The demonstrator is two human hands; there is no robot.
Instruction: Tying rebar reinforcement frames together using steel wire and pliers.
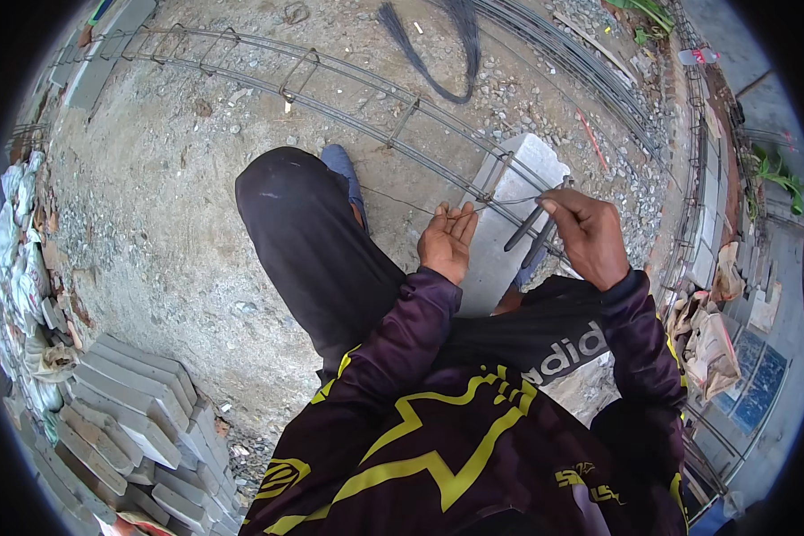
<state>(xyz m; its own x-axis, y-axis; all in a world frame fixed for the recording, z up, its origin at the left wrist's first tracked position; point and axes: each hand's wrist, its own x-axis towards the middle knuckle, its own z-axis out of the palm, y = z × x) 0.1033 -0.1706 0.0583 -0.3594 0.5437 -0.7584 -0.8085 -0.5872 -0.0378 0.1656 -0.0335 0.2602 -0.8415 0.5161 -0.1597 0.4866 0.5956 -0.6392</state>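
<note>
A long rebar cage (437,169) with square stirrups crosses in front of me, its near part resting on a pale grey concrete block (465,275). My right hand (588,231) grips a pair of dark metal pincers (526,226), whose two handles point down toward the block. Between the fingers of my left hand (446,242) runs a thin tie wire (405,202). It reaches the cage close to a stirrup corner and continues toward my right hand. The exact wrap around the bars is too fine to make out, and my right fingers partly hide the pincers' head.
A bent bundle of tie wire (470,74) and long loose steel bars (569,63) lie beyond the cage. Another person's hand (85,35) touches its far end, near a second block (92,84). Stacked blocks (130,395) and white sacks (19,231) line the left.
</note>
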